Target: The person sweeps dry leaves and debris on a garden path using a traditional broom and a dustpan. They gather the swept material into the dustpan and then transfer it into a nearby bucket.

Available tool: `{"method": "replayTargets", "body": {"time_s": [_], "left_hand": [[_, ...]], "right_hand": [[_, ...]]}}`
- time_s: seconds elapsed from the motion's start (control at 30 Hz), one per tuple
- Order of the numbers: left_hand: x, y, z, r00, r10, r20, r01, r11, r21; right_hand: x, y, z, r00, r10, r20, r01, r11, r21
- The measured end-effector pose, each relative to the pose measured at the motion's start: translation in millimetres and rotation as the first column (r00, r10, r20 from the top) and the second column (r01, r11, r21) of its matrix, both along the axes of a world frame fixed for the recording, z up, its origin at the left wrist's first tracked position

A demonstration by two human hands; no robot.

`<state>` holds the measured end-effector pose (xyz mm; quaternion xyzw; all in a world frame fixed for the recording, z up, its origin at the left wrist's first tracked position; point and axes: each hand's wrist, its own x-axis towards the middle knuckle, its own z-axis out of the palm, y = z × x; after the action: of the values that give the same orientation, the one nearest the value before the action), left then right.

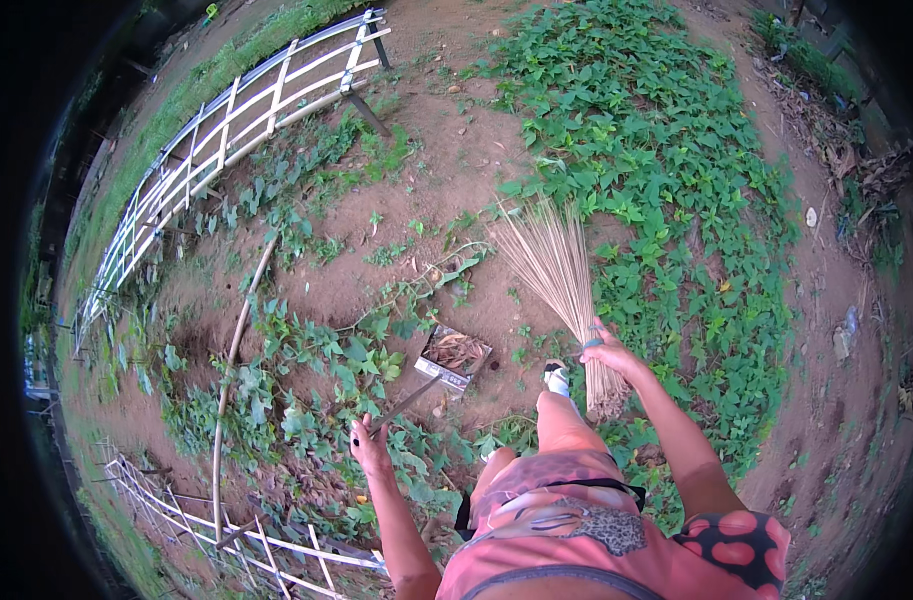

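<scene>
My left hand (371, 448) grips the upper end of a long, dark handle (407, 405). That handle slants down to the back wall of a boxy metal dustpan (440, 373), which bears print. Dry brown leaves (456, 351) lie in the pan, which rests on bare soil. In my right hand (612, 352) is a stick broom of thin palm ribs (554, 270), held around its bound middle. A blue-green band (593, 343) shows at my fingers. The broom's thin tips fan out forward over the soil and the edge of the leafy plants; whether they touch is unclear.
Dense green vines (651, 150) cover the ground ahead and to the right. More creeping vines (336, 352) grow at left around a long wooden pole (235, 352). Slatted bamboo trellises (231, 112) stand at upper left and lower left (276, 551). A sandalled foot (556, 379) is by the broom.
</scene>
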<state>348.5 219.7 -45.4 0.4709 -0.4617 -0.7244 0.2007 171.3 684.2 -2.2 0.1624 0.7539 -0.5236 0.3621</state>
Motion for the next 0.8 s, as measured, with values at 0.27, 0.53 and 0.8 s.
{"method": "replayTargets", "body": {"time_s": [0.27,0.53,0.8], "left_hand": [[-38.5,63.6,-26.1,0.996,0.089,-0.011,-0.089,0.996,0.023],[-21.4,71.0,-24.0,0.983,0.183,0.015,-0.184,0.983,0.021],[-23.3,61.1,-35.4,0.972,0.230,0.049,-0.232,0.972,0.040]], "right_hand": [[-30.5,32.5,-9.9,0.923,0.349,0.160,-0.347,0.937,-0.046],[-78.5,-6.4,55.0,0.865,0.501,0.037,-0.501,0.865,-0.015],[-48.4,-87.0,-22.4,0.687,0.703,0.182,-0.718,0.620,0.317]]}}
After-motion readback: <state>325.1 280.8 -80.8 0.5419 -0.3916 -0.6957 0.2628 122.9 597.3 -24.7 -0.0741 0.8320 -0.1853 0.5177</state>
